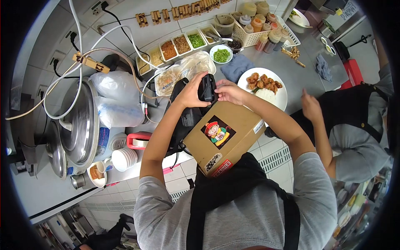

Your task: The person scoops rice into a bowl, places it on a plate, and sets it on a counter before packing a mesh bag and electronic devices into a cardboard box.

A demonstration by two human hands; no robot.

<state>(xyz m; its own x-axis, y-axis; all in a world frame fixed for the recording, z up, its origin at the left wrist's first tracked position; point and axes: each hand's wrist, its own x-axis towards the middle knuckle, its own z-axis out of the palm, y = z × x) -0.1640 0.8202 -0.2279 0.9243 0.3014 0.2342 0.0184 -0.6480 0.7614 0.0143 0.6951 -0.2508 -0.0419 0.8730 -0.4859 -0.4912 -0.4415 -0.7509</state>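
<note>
My left hand (194,93) is wrapped round a small black device (207,86), thumb and fingers on its left side. At the device's right edge, the fingers of my right hand (231,92) are pinched together; what lies between them is hidden. A black mesh bag (190,121) lies under my left wrist. Below both hands, close to my apron, is a brown cardboard box (246,125) with a cartoon sticker (218,131) and a red fragile label. Beyond my right forearm, a white plate (282,98) carries fried chicken pieces (265,82) and rice.
Several topping trays (182,44) line the wall, near a bowl of chopped green onion (221,54) and a basket of sauce bottles (260,25). Large steel pots (79,121) and looping cables (79,83) are at left. A co-worker's hand (311,106) is at right.
</note>
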